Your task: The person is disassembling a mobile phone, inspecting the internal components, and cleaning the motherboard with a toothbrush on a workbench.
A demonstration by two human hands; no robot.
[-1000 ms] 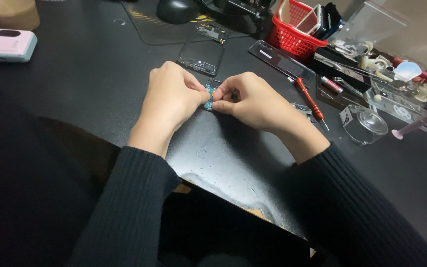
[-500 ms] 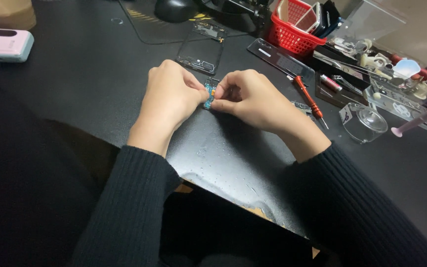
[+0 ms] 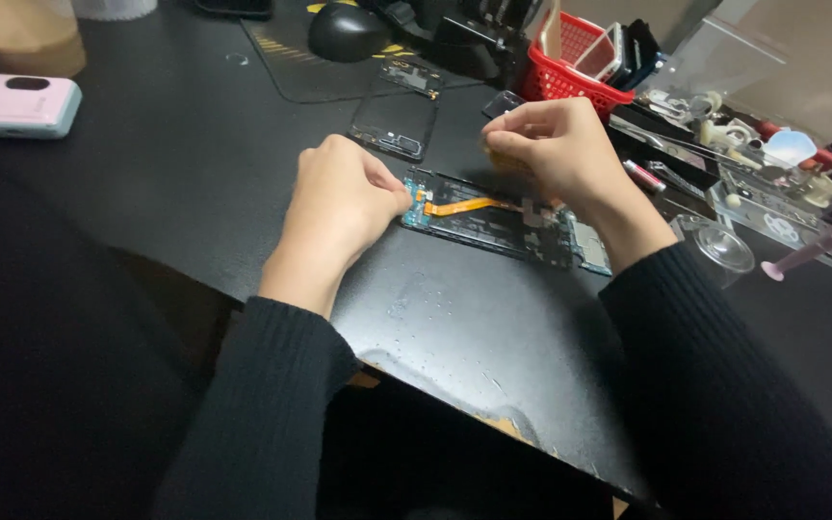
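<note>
**Two hands at an opened phone on a black table**

The opened phone body (image 3: 503, 223) lies flat on the black table (image 3: 195, 173), between the two hands, with an orange flex cable (image 3: 464, 205) running along its upper face. The left hand (image 3: 344, 197) rests at the phone's left end, fingers curled and pressed together at the cable's end; whether they actually pinch it cannot be told. The right hand (image 3: 556, 144) hovers above the phone's right half, fingertips closed together, anything held between them being too small to make out. Behind the phone lies a separate dark phone frame (image 3: 395, 117). A red basket (image 3: 570, 72) stands beyond the right hand, a pink device (image 3: 21, 104) far to the left.
</note>
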